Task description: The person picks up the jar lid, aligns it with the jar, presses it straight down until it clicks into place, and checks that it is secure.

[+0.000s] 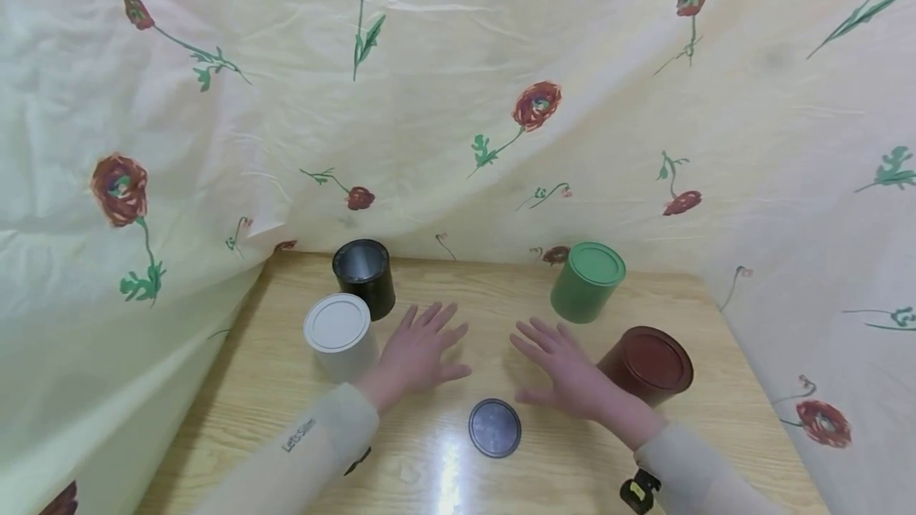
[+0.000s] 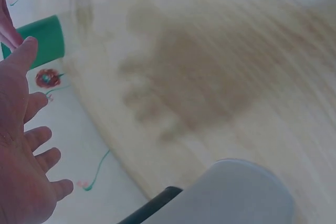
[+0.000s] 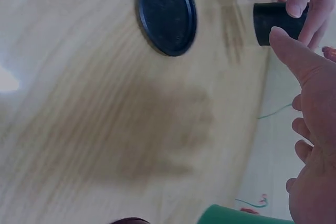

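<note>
My left hand (image 1: 417,350) hovers palm down over the table with its fingers spread, holding nothing. Beside it stand a white lidded canister (image 1: 339,332) and, behind that, a black canister (image 1: 365,280) without a lid. A round black lid (image 1: 495,428) lies flat on the table between my forearms. My right hand (image 1: 561,368), also spread and holding nothing, hangs left of a dark red lidded canister (image 1: 647,364). Farther back is a green lidded canister (image 1: 587,283). In the right wrist view, a shadow lies below the right hand (image 3: 315,129), apart from the lid (image 3: 167,14).
A pale cloth (image 1: 444,102) with red poppies rises behind the wooden table (image 1: 472,292) and along both its sides. Light glares off the tabletop near the front. A dark band with a small device (image 1: 639,491) is at my right wrist.
</note>
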The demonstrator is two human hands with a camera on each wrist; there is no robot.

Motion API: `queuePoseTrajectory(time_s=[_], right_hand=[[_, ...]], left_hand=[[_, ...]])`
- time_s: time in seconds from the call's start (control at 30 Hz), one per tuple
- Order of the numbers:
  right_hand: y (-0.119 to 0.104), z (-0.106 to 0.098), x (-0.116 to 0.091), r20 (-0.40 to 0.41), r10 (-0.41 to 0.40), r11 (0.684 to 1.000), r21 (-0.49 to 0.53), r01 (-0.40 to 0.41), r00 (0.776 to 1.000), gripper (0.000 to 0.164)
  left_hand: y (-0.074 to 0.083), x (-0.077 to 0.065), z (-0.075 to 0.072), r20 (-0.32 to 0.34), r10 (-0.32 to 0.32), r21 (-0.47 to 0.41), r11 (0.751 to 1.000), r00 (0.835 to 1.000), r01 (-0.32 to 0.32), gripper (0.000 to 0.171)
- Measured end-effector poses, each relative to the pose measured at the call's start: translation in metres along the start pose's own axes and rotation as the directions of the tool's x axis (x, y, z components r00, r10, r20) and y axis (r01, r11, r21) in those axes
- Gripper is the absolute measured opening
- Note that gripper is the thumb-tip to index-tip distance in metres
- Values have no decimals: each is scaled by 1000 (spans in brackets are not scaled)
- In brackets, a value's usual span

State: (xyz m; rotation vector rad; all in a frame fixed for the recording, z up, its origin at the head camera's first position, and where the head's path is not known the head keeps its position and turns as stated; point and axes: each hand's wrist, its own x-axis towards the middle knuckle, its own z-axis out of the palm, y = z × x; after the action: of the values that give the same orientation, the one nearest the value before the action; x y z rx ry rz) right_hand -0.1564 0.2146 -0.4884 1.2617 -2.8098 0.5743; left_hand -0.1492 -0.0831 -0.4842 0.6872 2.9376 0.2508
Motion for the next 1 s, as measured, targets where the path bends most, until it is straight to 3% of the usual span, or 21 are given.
queuePoseTrajectory(time_s=[0.37, 0.57, 0.77, 1.0], right_hand=[[2, 20, -10, -3, -13, 1000, 17, 13, 1000, 84], [4, 29, -16, -17, -29, 999, 25, 29, 999, 86], [6, 39, -25, 21, 10, 998, 62, -11, 1000, 89], [8, 48, -33, 33, -31, 999, 39, 30, 999, 90]], left_hand=[[-3, -16, 27, 8, 36, 31, 999, 999, -36, 69], [-3, -21, 40, -3, 48, 3, 999, 999, -48, 68], [-3, -26, 51, 0, 45, -2, 999, 999, -45, 71], [-5, -33, 65, -7, 64, -10, 998, 998, -64, 75]])
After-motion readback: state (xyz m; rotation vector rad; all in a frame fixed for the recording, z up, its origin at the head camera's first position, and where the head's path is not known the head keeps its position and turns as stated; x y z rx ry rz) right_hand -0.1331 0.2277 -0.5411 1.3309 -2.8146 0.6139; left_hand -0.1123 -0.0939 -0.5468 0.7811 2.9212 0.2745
